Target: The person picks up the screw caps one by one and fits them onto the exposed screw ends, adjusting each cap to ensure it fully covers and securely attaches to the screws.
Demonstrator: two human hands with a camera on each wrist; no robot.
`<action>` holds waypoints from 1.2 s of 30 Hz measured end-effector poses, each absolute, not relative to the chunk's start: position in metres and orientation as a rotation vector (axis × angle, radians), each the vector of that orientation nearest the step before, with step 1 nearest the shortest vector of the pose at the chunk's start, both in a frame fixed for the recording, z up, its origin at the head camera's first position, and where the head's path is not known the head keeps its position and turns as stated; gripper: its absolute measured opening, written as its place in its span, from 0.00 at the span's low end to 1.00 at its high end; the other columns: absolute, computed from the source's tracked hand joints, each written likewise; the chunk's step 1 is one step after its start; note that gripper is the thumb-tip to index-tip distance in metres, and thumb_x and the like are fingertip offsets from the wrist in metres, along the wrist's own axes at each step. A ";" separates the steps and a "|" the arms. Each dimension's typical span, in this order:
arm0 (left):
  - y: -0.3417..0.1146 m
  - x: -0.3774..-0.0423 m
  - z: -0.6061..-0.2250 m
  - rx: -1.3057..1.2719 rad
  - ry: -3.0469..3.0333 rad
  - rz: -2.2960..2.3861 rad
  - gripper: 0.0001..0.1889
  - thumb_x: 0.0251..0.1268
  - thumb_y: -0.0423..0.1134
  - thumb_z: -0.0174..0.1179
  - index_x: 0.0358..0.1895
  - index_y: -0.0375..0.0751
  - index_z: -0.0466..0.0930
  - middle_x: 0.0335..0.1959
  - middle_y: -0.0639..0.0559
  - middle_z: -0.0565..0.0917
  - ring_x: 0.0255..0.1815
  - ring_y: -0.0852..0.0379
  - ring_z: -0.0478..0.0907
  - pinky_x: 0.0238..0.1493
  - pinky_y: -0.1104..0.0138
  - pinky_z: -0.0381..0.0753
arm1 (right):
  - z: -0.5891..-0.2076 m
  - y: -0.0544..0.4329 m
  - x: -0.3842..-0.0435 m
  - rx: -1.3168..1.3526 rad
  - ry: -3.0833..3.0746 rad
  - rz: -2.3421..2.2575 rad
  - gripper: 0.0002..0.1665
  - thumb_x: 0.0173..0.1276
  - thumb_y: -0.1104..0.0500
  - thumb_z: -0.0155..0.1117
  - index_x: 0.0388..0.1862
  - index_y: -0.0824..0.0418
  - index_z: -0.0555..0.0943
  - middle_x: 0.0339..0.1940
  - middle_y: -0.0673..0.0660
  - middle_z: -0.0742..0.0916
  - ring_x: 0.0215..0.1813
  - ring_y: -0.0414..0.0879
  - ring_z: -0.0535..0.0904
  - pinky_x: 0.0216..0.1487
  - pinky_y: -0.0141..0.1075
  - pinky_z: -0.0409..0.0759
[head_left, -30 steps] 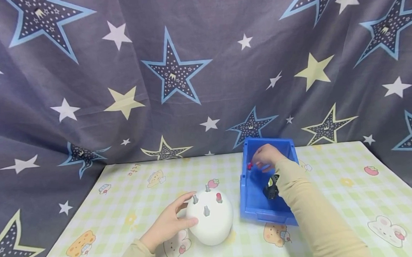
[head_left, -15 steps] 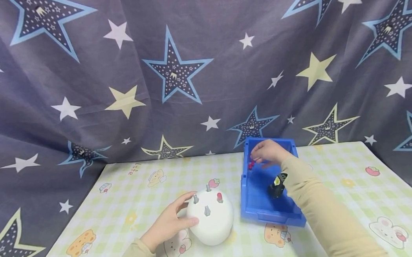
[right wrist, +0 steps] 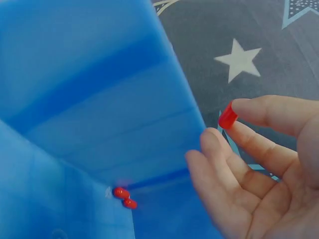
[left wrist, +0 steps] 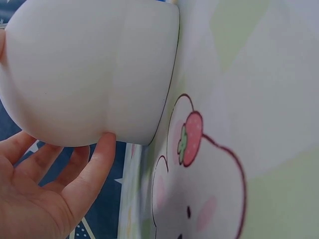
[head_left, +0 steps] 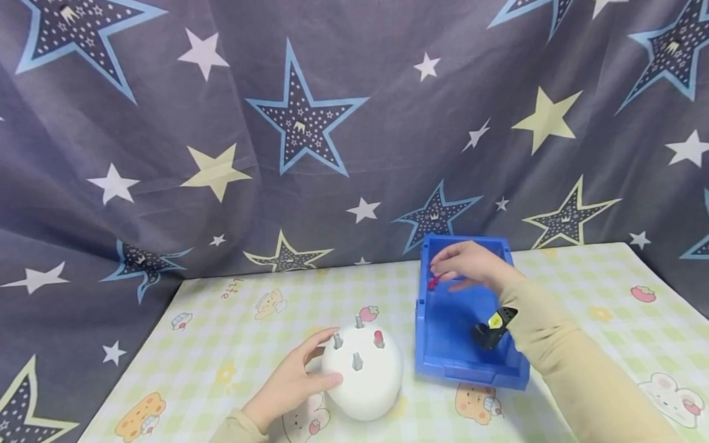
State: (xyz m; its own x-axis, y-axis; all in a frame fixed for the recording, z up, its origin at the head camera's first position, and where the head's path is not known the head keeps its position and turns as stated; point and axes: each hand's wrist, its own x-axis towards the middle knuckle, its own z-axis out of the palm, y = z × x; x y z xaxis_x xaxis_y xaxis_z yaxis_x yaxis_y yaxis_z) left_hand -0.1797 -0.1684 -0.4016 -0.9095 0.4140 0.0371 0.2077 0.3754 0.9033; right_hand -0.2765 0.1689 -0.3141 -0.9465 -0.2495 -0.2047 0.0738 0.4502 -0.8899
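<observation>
A white rounded body (head_left: 367,387) stands on the table, with several grey pegs (head_left: 357,361) sticking up from its top. One peg carries a red cap (head_left: 378,336). My left hand (head_left: 297,384) holds the body's left side, thumb towards the front and fingers round the back; the left wrist view shows fingertips (left wrist: 107,139) touching its lower wall. Above the far end of a blue box (head_left: 420,332), my right hand (head_left: 469,265) pinches a small red cap (right wrist: 228,118) between thumb and forefinger, other fingers loosely spread. Two loose red caps (right wrist: 121,193) lie in a box corner.
The box stands right of the white body, a narrow gap between them. A checked cloth (head_left: 174,368) with printed animals covers the table. A grey star-patterned curtain (head_left: 329,203) hangs behind. Black wrist cameras (head_left: 489,334) sit on both wrists.
My right hand has risen slightly inside the box and its wrist has swung right, uncovering the loose red caps. The box's near end has shifted a little right. The left hand holds still.
</observation>
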 end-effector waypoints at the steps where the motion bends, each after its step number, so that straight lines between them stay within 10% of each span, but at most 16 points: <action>1: -0.168 -0.180 -0.402 0.553 2.437 1.560 0.37 0.56 0.42 0.66 0.70 0.42 0.61 0.71 0.39 0.62 0.67 0.33 0.62 0.58 0.50 0.77 | -0.314 0.169 -0.275 -0.163 2.395 -1.497 0.21 0.68 0.60 0.59 0.56 0.71 0.75 0.53 0.68 0.82 0.47 0.50 0.82 0.52 0.49 0.82; 36: -0.167 -0.180 -0.402 0.524 2.431 1.554 0.38 0.56 0.42 0.66 0.70 0.43 0.60 0.71 0.40 0.61 0.68 0.34 0.60 0.59 0.49 0.76 | -0.331 0.155 -0.225 -0.450 2.162 -1.828 0.18 0.65 0.64 0.62 0.50 0.75 0.75 0.42 0.60 0.85 0.42 0.46 0.82 0.50 0.49 0.83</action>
State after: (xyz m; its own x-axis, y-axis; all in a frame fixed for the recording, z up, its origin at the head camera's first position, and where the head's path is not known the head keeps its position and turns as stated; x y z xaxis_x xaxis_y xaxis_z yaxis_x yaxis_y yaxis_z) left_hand -0.1800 -0.1672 -0.4020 -0.9151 0.4030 0.0151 0.1829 0.3814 0.9061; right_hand -0.2248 0.1545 -0.3306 -0.9140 -0.4057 -0.0082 -0.0594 0.1536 -0.9863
